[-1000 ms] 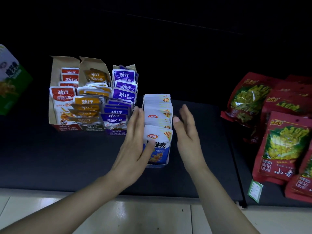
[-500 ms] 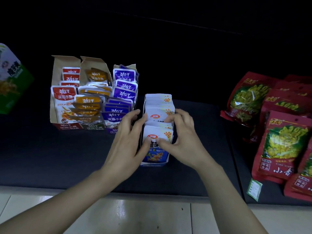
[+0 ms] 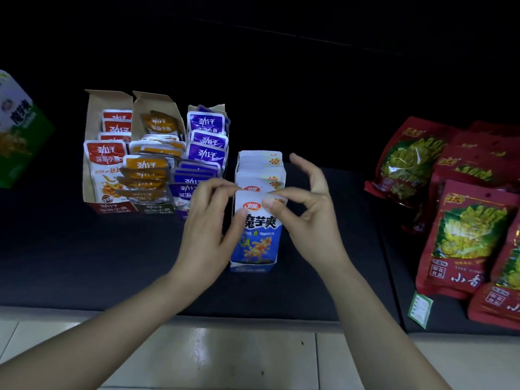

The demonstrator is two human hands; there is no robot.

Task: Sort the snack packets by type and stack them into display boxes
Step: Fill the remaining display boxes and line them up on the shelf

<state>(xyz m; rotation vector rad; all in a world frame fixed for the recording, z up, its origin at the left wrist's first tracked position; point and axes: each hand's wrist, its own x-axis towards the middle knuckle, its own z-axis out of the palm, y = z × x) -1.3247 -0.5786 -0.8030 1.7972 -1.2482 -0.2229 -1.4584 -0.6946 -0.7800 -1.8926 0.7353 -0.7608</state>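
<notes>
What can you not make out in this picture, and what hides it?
Head view:
Green packet: blurred, cut by the left edge.
Front blue packet: top covered by left hand and right hand pinching it.
Purple box: front mostly behind left hand.
Price tag: print too small.

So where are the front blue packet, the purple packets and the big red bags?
front blue packet (image 3: 260,243): head view, its blue printed face.
purple packets (image 3: 207,123): head view, face of one near the back.
big red bags (image 3: 474,235): head view, yellow picture on one bag.
</notes>
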